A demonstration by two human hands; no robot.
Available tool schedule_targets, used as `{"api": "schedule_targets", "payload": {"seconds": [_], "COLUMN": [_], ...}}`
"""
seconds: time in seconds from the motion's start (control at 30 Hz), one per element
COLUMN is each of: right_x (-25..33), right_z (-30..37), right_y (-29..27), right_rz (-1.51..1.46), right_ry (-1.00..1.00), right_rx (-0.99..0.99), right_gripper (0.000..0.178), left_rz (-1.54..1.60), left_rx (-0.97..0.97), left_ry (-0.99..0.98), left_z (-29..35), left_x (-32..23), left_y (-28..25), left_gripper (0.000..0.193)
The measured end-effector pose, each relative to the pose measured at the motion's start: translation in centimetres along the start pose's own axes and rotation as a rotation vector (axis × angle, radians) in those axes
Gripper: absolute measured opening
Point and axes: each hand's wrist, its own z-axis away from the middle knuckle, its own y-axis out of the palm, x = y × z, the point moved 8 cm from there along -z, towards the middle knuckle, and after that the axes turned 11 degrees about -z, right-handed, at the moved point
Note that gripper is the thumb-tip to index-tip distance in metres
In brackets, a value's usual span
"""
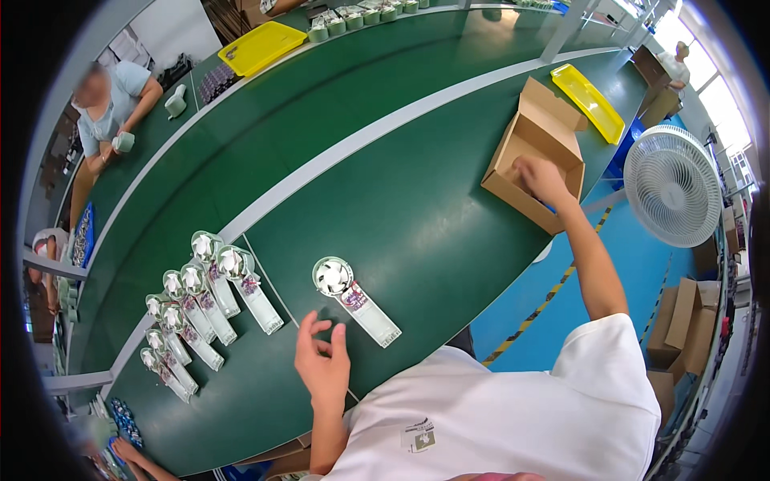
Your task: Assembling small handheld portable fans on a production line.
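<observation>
A handheld fan with a pale green ring, white blades and a long white handle lies on the green table in front of me. Just left of its handle, my left hand hovers with fingers apart and nothing in them. My right hand reaches into an open brown cardboard box at the right. Its fingers are curled together, and what they hold, if anything, is hidden. Several similar handheld fans lie in a slanting row on the left.
A yellow tray rests beyond the box, and another yellow tray lies at the far side. A large white fan stands off the table's right edge. Across the belt sits a person holding a pale green part.
</observation>
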Motion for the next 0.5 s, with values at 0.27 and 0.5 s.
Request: {"api": "schedule_targets", "payload": {"seconds": [0.27, 0.5], "right_x": [9.6, 29.7], "right_z": [1.5, 5.2], "right_y": [-3.8, 1.6], "right_rz": [-1.498, -1.342], "right_ry": [0.349, 0.051], "right_rx": [-0.347, 0.400], "right_gripper": [0.036, 0.034], "left_rz": [0.029, 0.187], "left_rx": [-0.071, 0.065], "left_ry": [0.120, 0.373], "left_z": [0.6, 1.2], "left_x": [-2.6, -8.8], "left_y": [-3.1, -0.6], "left_gripper": [0.030, 0.028]}}
